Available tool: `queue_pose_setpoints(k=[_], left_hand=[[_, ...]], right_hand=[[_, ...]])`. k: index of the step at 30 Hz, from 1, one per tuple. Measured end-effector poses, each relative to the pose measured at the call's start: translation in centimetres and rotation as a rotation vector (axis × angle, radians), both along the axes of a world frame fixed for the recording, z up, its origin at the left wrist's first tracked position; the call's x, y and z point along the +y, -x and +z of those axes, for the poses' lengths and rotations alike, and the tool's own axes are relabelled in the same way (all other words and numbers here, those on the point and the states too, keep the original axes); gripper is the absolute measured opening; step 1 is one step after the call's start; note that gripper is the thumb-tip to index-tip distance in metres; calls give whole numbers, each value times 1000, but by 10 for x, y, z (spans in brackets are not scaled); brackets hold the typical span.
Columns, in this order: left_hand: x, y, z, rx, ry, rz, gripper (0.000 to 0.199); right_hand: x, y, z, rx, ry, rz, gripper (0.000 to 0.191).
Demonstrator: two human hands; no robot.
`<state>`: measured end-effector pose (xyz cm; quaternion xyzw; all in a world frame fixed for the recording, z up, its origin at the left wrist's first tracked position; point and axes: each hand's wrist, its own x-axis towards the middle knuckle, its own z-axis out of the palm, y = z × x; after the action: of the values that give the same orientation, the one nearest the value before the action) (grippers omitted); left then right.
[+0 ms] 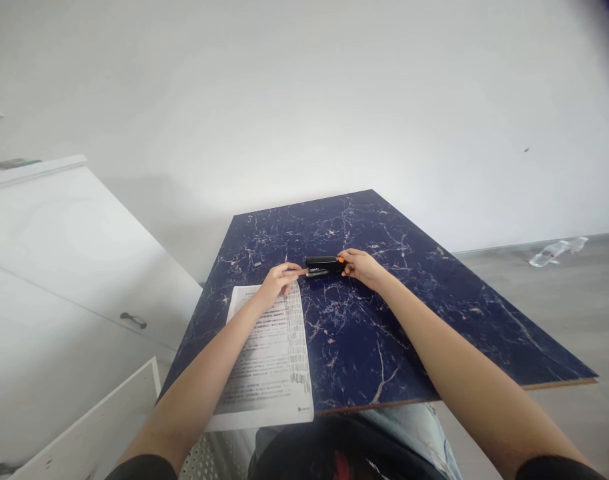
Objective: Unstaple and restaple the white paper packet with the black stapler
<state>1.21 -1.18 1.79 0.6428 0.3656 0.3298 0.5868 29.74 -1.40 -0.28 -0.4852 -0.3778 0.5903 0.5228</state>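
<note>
A black stapler with an orange part [323,265] is held just above the blue marbled table [354,333]. My right hand [360,266] grips its right end, fingers closed round it. At the stapler's left end, the fingertips of my left hand [280,279] touch or nearly touch its front; whether they hold anything small cannot be made out. Beneath my left hand and forearm lies a stack of printed sheets [269,373], reaching the table's front edge. A small grey piece [257,264] lies on the table behind the sheets.
A white cabinet [74,253] with dark handles stands at the left, with an open white drawer or panel [99,413] below it. A clear plastic bottle [557,252] lies on the floor at the right. A white wall [304,107] rises behind the table.
</note>
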Motion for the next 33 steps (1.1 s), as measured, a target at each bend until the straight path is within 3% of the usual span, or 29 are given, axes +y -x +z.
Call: queue_pose_setpoints(k=[5, 9, 12, 16, 18, 22, 25, 28, 33], left_hand=[[-1, -1, -5, 70, -89, 84, 34], [-2, -2, -8, 296, -230, -47, 55], [-5, -4, -6, 425, -334, -97, 56], [-7, -5, -3, 455, -343, -99, 55], [-7, -5, -3, 454, -352, -100, 55], [-5, -5, -5, 457, -378, -105, 55], [-4, -5, -7, 454, -370, -106, 56], [-4, -6, -6, 463, -376, -105, 56], [-6, -6, -3, 469, -375, -108, 55]], right_hand=[[0, 2, -2, -52, -9, -20, 11], [0, 4, -3, -94, -34, -30, 14], [0, 5, -4, -125, -42, -31, 17], [-2, 7, -2, -201, -65, -38, 22], [-5, 8, 3, -347, -152, -57, 26], [-12, 12, 17, -818, -498, -137, 27], [-16, 19, 21, -985, -705, -49, 38], [-18, 28, 18, -1024, -767, 87, 46], [-21, 28, 26, -1069, -753, 145, 39]])
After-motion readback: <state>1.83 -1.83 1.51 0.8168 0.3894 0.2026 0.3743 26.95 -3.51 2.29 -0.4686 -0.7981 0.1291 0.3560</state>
